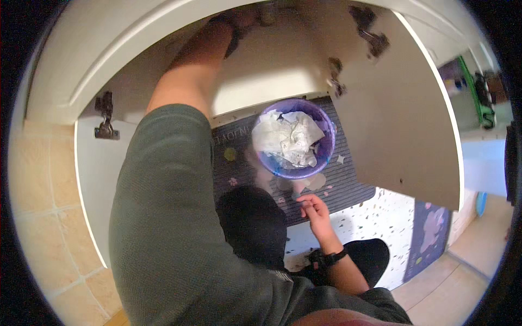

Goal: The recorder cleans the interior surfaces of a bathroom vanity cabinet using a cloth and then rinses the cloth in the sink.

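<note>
My left arm reaches up into an open white cabinet. My left hand, dark and blurred, is at the top of the view close to a dim object that I cannot make out; its grip is hidden. My right hand, with a black watch on the wrist, hangs low over a dark grey printed mat. Its fingers are bent, and whether they pinch something small is unclear. Just beyond them stands a purple bin full of crumpled white paper or tissue.
Cabinet doors stand open at left and right, with dark metal hinges. My black-clad knee is near the bin. A second printed mat lies on the right; beige tiles are on the left.
</note>
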Tool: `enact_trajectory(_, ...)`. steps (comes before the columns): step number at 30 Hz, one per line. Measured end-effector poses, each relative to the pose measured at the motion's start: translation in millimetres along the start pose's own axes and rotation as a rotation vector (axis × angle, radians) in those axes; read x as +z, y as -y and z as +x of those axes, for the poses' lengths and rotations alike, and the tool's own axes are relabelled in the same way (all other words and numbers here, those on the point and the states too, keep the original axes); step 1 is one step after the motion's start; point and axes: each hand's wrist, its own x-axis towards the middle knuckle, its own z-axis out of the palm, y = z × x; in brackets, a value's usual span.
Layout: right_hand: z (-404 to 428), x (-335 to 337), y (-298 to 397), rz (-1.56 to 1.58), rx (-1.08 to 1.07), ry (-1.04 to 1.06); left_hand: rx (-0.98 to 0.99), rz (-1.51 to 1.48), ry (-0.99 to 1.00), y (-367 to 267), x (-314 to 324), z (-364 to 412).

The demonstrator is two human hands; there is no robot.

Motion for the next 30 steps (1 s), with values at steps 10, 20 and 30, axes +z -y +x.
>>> enact_trajectory(10,-62,-24,51,0.223,-0.077,-0.061,0.031,-0.103,0.112,1,-5,-47)
enact_trajectory(20,-69,-21,69,0.132,-0.030,0.000,0.375,0.404,0.256,86,52,115)
enact_trajectory(30,-34,-3,46,0.120,-0.003,-0.001,0.327,0.519,0.561,52,71,83)
